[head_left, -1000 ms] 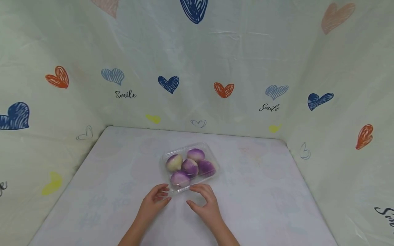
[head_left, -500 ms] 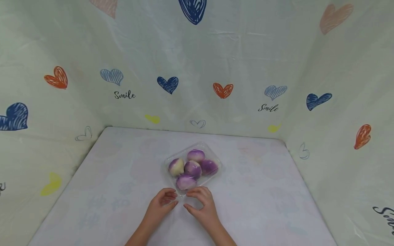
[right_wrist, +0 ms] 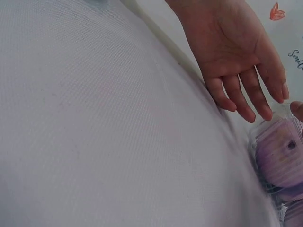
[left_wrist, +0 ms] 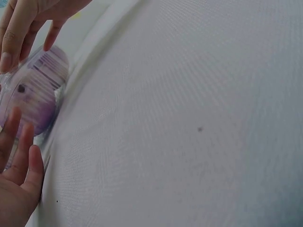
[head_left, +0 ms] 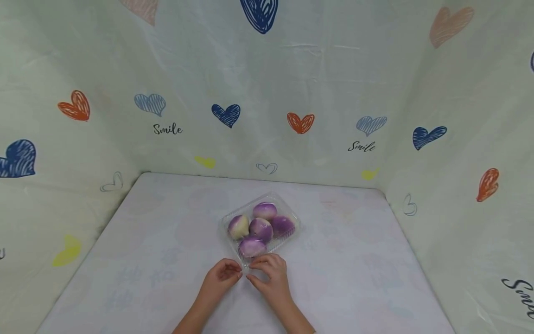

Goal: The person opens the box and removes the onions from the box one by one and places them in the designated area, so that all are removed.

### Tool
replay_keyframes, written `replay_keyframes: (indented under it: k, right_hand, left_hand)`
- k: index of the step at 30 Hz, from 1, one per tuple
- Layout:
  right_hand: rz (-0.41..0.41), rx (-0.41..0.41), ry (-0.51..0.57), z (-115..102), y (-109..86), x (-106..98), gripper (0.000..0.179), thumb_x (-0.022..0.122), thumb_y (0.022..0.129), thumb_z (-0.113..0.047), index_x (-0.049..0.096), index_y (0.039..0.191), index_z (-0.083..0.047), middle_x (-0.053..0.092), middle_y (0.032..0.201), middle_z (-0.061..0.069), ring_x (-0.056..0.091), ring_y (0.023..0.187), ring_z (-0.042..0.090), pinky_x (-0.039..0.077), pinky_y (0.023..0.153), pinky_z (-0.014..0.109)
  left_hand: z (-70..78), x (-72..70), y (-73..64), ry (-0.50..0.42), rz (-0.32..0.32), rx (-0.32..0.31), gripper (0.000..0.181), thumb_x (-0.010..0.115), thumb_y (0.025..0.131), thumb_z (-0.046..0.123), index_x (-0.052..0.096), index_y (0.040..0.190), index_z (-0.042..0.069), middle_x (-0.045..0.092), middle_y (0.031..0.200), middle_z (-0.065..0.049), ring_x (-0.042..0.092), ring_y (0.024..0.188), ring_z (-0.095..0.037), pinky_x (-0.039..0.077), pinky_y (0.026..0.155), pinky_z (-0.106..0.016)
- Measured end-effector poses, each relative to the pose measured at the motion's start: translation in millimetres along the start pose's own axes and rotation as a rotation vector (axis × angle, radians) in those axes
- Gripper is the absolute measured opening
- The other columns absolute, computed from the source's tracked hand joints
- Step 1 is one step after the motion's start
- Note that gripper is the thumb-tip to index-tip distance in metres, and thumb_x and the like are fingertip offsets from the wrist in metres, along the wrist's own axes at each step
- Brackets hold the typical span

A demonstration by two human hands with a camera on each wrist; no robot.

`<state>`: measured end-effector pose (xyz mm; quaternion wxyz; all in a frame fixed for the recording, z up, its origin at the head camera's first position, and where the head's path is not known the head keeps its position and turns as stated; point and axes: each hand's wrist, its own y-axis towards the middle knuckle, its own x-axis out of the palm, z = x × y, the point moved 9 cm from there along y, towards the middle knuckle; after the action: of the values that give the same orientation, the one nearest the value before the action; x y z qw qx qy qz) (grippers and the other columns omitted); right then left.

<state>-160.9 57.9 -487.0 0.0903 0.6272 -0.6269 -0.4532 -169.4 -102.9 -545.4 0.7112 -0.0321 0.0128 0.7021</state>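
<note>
A clear plastic clamshell box (head_left: 232, 213) lies turned at an angle on the table, its near corner toward the person. Inside are several round purple-and-cream vegetables (head_left: 260, 229) that look like onions. At that near corner, the thumb and forefinger of my left hand (head_left: 222, 276) pinch the rim from the left. My right hand (head_left: 272, 274) holds the same corner from the right, fingers on top and thumb below in the head view. In the left wrist view the left hand (left_wrist: 19, 189) has its other fingers loosely spread. The right wrist view shows the box (right_wrist: 259, 137) at its right edge.
A white cloth with faint prints covers the table (head_left: 354, 260). Pale curtains (head_left: 325, 69) printed with hearts and "Smile" rise behind the table and along both sides.
Both hands have closed in on the near corner, their thumbs and forefingers drawing together there. The box shifted slightly right and turned, bringing that corner toward the person.
</note>
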Motion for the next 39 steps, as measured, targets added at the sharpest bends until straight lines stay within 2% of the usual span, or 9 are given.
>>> replay_keyframes:
  k: [7,14,20,25,30,34,39]
  right_hand:
    - [0.025,0.029,-0.052,1,-1.0,3,0.028,0.091,0.060,-0.014,0.075,0.083,-0.017,0.063,0.093,-0.007,0.053,0.094,0.014,0.036,0.084,0.037]
    - [0.029,0.048,-0.119,-1,0.7,6,0.022,0.090,0.061,-0.016,0.077,0.079,-0.019,0.059,0.090,-0.009,0.051,0.095,0.014,0.034,0.084,0.038]
    - [0.029,0.012,-0.163,-5,2.9,8,0.017,0.087,0.065,-0.020,0.078,0.079,-0.020,0.058,0.090,-0.009,0.051,0.094,0.014,0.032,0.083,0.039]
    - [0.030,-0.013,-0.184,-7,5.3,10,0.013,0.085,0.068,-0.023,0.077,0.078,-0.020,0.057,0.090,-0.008,0.050,0.092,0.013,0.030,0.081,0.038]
    - [0.031,-0.025,-0.199,-8,7.6,10,0.012,0.084,0.068,-0.024,0.077,0.077,-0.021,0.056,0.089,-0.009,0.050,0.089,0.012,0.030,0.081,0.035]
    - [0.036,-0.048,-0.206,-8,11.0,8,0.012,0.083,0.067,-0.023,0.076,0.075,-0.020,0.056,0.086,-0.009,0.052,0.086,0.012,0.032,0.082,0.034]
    - [0.023,-0.060,-0.169,-8,17.6,6,0.013,0.085,0.065,-0.018,0.075,0.073,-0.017,0.056,0.083,-0.008,0.051,0.080,0.011,0.037,0.080,0.033]
  left_hand:
    - [-4.5,3.7,-0.1,0.012,-0.015,-0.056,0.017,0.073,0.085,0.004,0.065,0.099,-0.002,0.066,0.093,-0.009,0.062,0.086,-0.015,0.053,0.078,-0.024]
    - [-2.0,6.0,1.8,0.042,-0.048,-0.066,0.024,0.073,0.087,0.009,0.065,0.106,-0.004,0.067,0.096,-0.008,0.062,0.090,-0.018,0.052,0.079,-0.024]
    - [-1.3,6.6,4.1,0.062,-0.057,-0.070,0.024,0.071,0.088,0.008,0.064,0.108,-0.004,0.067,0.096,-0.008,0.061,0.091,-0.017,0.052,0.080,-0.024]
    - [0.8,6.1,6.3,0.059,-0.041,-0.065,0.022,0.071,0.087,0.005,0.064,0.105,-0.005,0.067,0.095,-0.008,0.061,0.089,-0.016,0.051,0.079,-0.024]
    - [2.9,5.6,9.1,0.047,-0.020,-0.063,0.019,0.071,0.086,0.002,0.064,0.102,-0.006,0.067,0.092,-0.009,0.061,0.087,-0.015,0.051,0.079,-0.023]
    - [2.2,6.8,10.6,0.028,-0.030,-0.081,0.020,0.070,0.088,0.005,0.064,0.103,-0.006,0.067,0.093,-0.008,0.061,0.088,-0.015,0.051,0.079,-0.023]
    - [0.3,10.6,10.8,-0.083,-0.075,-0.136,0.030,0.067,0.092,0.008,0.058,0.115,-0.009,0.070,0.097,-0.014,0.065,0.091,-0.015,0.049,0.084,-0.021]
